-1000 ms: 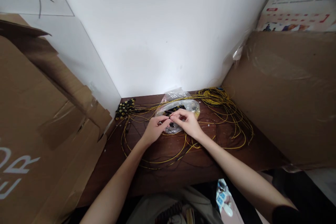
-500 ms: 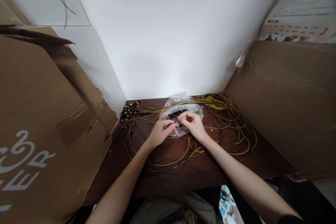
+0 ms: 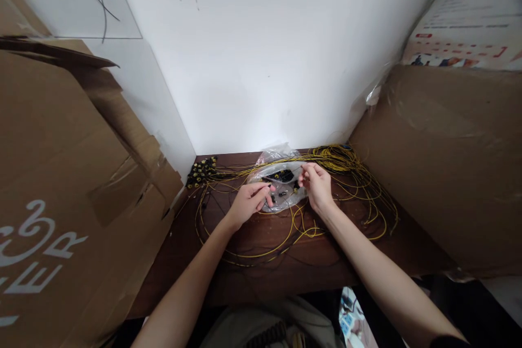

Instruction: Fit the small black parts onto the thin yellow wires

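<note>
Left hand: Since the piece at its tips is so tiny, the left hand (image 3: 249,202) seems to need only thumb and forefinger, drawn together on what looks like a small dark piece (image 3: 269,185); I cannot make out its shape. The piece sits above the bag's left side.
Right hand: Thumb and forefinger pinch, the other fingers curled; the right hand (image 3: 319,187) appears to have a thin dark strand (image 3: 299,167) at its tips, too fine to be sure of. It stands apart from the left, leaving a gap over the bag between the two hands.
Bag: The clear plastic bag (image 3: 281,150) lies mid-counter, mouth open, its black parts (image 3: 281,175) showing; placed there, I'd say, so both hands reach it easily.
Wires: Yellow and black wires (image 3: 261,165) run across the bag's far side to a tangled heap (image 3: 340,159) at right, probably kept back to free the front. One loop (image 3: 253,256) curves nearer the person.
Plugs: Black plugs with yellow ends (image 3: 202,170) cluster at the far left corner, seemingly gathered to keep the wires lined up.
Sides: Cardboard boxes (image 3: 61,174) flank the counter (image 3: 285,285).
</note>
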`<state>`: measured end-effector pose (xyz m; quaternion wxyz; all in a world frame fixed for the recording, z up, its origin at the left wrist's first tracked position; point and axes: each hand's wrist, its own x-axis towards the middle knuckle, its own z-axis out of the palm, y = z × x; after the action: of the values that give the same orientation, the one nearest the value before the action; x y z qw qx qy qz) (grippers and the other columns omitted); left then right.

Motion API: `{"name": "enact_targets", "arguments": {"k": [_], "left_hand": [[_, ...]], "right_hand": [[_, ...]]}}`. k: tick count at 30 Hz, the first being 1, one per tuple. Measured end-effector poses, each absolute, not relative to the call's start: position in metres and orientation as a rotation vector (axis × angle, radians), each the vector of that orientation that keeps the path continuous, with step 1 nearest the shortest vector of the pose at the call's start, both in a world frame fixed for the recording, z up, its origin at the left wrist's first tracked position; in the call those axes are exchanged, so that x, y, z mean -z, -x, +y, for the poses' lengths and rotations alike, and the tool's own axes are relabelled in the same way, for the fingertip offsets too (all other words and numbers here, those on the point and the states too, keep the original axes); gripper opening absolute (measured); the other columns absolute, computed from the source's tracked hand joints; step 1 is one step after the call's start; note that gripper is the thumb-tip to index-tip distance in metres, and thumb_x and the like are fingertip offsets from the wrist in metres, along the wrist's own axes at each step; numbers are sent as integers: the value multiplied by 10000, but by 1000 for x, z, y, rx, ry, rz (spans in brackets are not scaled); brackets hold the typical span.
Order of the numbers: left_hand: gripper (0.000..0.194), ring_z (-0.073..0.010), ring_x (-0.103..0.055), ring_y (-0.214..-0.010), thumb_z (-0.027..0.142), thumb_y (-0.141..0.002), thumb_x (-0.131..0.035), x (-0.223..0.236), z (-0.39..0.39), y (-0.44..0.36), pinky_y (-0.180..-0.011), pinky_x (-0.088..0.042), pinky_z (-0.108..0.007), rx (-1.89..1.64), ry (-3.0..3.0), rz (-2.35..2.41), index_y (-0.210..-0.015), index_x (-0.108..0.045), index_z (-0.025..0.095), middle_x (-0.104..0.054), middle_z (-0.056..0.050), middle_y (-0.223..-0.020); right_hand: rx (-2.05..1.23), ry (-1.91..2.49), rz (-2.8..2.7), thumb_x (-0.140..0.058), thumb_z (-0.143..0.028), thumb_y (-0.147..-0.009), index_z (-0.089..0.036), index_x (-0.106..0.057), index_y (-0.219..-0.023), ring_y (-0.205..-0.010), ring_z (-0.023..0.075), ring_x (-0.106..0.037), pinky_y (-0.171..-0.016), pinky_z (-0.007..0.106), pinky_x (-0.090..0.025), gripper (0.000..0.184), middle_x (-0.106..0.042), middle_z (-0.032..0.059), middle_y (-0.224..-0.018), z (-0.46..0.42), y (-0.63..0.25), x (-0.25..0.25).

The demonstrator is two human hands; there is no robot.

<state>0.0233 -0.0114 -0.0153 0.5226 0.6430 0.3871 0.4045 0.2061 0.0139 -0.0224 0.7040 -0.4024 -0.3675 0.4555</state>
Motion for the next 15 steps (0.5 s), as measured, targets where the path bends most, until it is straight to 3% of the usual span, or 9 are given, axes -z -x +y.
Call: {"name": "enact_targets", "arguments": {"k": [4, 7, 12, 15], "left_hand": [[348, -42, -307, -373, 376, -813, -497, 18, -11, -23, -389, -220, -173, -940, -1545, 970, -941, -636, 84, -502, 30, -452], [330, -50, -311, -397, 371, -813, -495, 19, -10, -23, -420, -242, -178, -961, -1593, 974, -899, -650, 93, -427, 55, -420], [324, -54, -270, -406, 380, -796, -507, 21, -10, -23, -423, -198, -193, -988, -1563, 1005, -856, -658, 99, -316, 73, -431], [333, -56, -264, -415, 388, -793, -508, 23, -9, -23, -413, -180, -194, -982, -1563, 1040, -863, -660, 101, -299, 69, -451]], "right_hand": [[-1311, 847, -693, -594, -251, -698, -178, -522, -692, -541, 101, -600, -397, 170, -452, 103, -655, 34, -718, 14, -206, 21], [-1463, 806, -640, -559, -233, -723, -192, -483, -673, -682, 139, -661, -429, 172, -502, 100, -692, 80, -838, 15, -206, 22], [-1468, 800, -751, -597, -279, -748, -188, -502, -729, -508, 96, -614, -429, 157, -503, 133, -664, 21, -653, 14, -205, 21], [-1479, 775, -812, -682, -254, -687, -184, -529, -778, -480, 72, -587, -426, 136, -479, 191, -654, -6, -630, 10, -203, 19]]}}
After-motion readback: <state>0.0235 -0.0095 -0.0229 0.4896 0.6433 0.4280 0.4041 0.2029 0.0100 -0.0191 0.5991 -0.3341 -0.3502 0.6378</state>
